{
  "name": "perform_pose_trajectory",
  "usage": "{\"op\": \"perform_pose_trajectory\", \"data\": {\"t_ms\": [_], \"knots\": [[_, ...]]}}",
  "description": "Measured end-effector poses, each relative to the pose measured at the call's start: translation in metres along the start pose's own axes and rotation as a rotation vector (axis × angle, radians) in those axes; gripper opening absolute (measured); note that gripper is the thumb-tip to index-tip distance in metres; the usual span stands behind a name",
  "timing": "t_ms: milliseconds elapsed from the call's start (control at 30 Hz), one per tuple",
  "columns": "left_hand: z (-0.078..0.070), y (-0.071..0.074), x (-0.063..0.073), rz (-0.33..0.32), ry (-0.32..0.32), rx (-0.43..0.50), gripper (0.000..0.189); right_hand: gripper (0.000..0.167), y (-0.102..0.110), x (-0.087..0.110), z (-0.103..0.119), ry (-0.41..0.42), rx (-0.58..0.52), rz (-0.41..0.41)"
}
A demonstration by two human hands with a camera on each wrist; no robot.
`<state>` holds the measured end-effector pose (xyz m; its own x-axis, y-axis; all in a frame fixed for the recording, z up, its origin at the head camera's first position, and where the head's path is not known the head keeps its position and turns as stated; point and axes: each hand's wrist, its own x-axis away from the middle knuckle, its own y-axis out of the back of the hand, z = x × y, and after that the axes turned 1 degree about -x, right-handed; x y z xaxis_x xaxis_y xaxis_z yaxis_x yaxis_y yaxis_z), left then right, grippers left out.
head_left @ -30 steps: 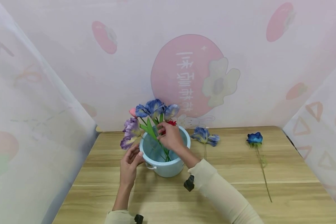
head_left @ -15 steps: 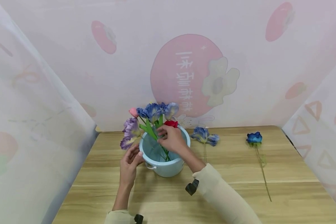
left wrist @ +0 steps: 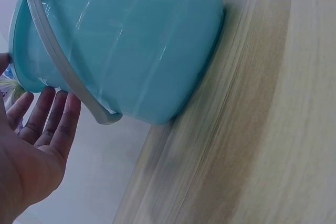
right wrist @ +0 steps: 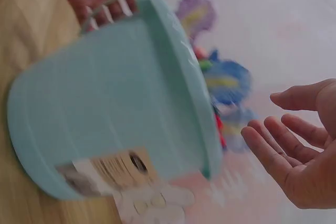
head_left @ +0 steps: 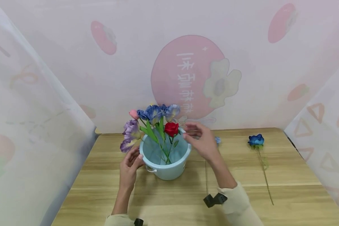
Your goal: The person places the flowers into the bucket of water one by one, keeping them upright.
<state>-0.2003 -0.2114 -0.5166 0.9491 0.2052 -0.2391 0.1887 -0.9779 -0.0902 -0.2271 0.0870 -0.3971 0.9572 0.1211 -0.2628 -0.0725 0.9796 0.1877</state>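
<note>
A light blue bucket (head_left: 169, 172) stands on the table. My left hand (head_left: 129, 169) holds its left side, thumb at the rim and fingers (left wrist: 60, 121) against the outer wall below it. Just off the bucket's right rim, my right hand (head_left: 201, 141) is empty, its fingers spread and slightly bent in the right wrist view. In the bucket stand artificial flowers: a red rose (head_left: 171, 129) at the right, blue irises (head_left: 153, 113), a pink tulip (head_left: 134, 114) and a purple iris (head_left: 131, 131) leaning out over the left rim. Their stems cross inside.
On the table right of the bucket lies another blue iris (head_left: 217, 140), its bloom mostly hidden by my right hand. Farther right lies a blue rose (head_left: 256, 140) with a long stem. A printed cloth backdrop (head_left: 124, 78) rises behind the table (head_left: 169, 204).
My right hand has let go of the red rose and moved right, out over the bucket's rim. The rose now stands in full view in the bucket. My left hand has stayed in place.
</note>
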Motion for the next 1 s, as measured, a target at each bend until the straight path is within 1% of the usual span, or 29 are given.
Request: {"op": "perform_pose_trajectory", "data": {"t_ms": [67,133,267,433,567,700,1000], "knots": [[0.001,0.000,0.000,0.004,-0.002,0.000,0.041,0.044,0.015,0.005,-0.005,-0.033,-0.045,-0.041],[0.001,0.000,0.001,0.006,-0.002,0.002,0.041,0.045,0.028,0.010,-0.010,-0.064,-0.068,-0.070],[0.001,0.000,0.001,0.003,0.002,0.001,0.041,0.047,0.049,0.019,-0.023,-0.120,-0.063,-0.099],[0.000,-0.001,0.000,-0.002,0.004,0.000,0.041,0.049,0.066,0.025,-0.042,-0.177,-0.051,-0.111],[0.001,-0.001,0.001,-0.001,0.005,-0.007,0.041,0.050,0.074,0.029,-0.055,-0.235,-0.037,-0.119],[0.001,-0.001,0.001,0.003,-0.001,-0.014,0.041,0.049,0.079,0.032,-0.064,-0.276,-0.037,-0.120],[0.001,-0.001,0.001,0.004,-0.005,-0.008,0.042,0.049,0.081,0.032,-0.083,-0.340,-0.040,-0.099]]}}
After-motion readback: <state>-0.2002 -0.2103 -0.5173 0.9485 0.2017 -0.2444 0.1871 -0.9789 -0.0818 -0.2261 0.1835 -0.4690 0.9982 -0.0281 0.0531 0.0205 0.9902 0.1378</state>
